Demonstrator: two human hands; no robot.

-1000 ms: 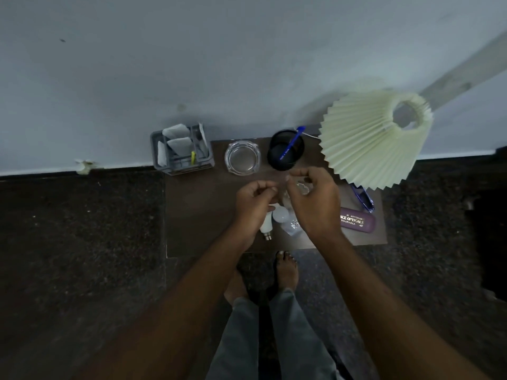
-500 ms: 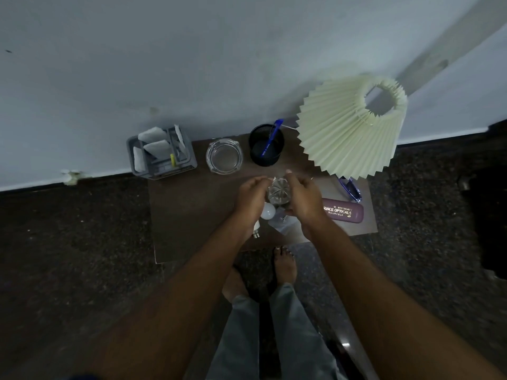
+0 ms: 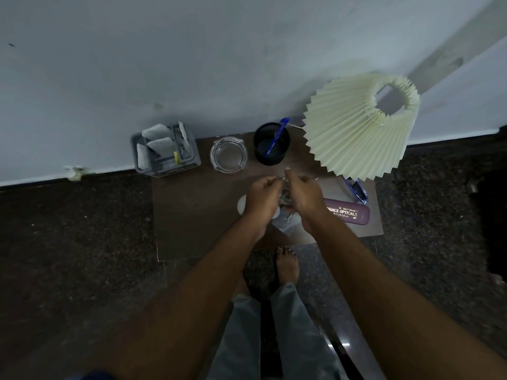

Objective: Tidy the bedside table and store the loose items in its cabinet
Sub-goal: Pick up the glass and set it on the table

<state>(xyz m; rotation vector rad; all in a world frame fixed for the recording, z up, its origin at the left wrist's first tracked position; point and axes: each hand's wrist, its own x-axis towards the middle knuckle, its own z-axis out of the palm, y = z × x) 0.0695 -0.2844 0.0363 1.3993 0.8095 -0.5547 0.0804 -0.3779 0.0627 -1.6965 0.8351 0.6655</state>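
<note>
Glassy clear object (image 3: 284, 192) clamped between left hand (image 3: 262, 197) and right hand (image 3: 306, 198), above the bedside table (image 3: 192, 215).

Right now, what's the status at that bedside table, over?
Left hand and right hand both pinching a small clear item above the bedside table. Purple glasses case, blue glasses loose on top. Nothing blocking the hands.

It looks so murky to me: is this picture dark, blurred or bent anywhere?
Head view: dim bluish light; left hand and right hand, holding a clear thing, look soft; skirting line bows from the wide lens; small glare on the floor below.
</note>
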